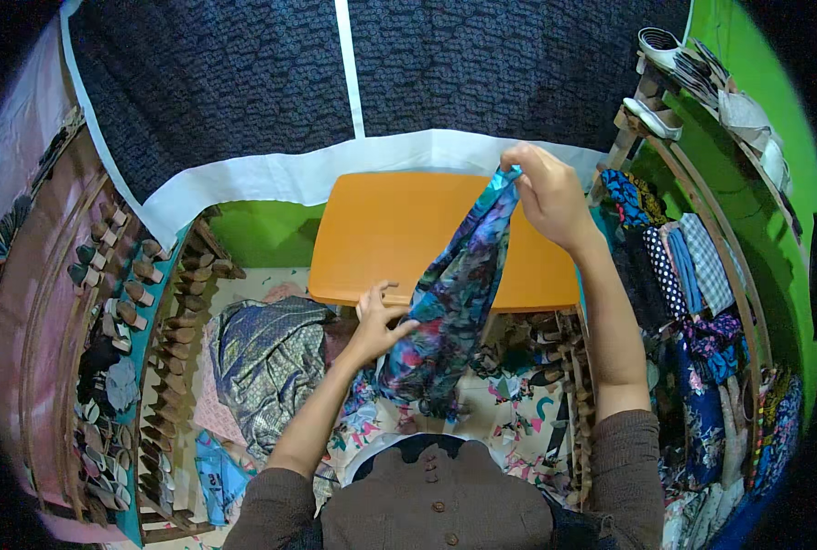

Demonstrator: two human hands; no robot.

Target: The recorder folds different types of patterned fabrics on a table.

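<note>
Two hands hold one patterned blue cloth (454, 293) above an orange desk (381, 238). The right hand (546, 192), at one o'clock, pinches its top corner; the left hand (376, 321), near centre, grips its lower edge. The cloth hangs stretched, unfolded; folding seems barely begun. Folded fabrics (692, 302) hang at three o'clock.

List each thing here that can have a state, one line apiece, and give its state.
Colourful cloth: held up, hanging stretched between both hands.
Right hand: raised, closed on the cloth's top end.
Left hand: lower, gripping the cloth's edge.
Orange table: bare.
Grey patterned cloth: lying crumpled.
</note>
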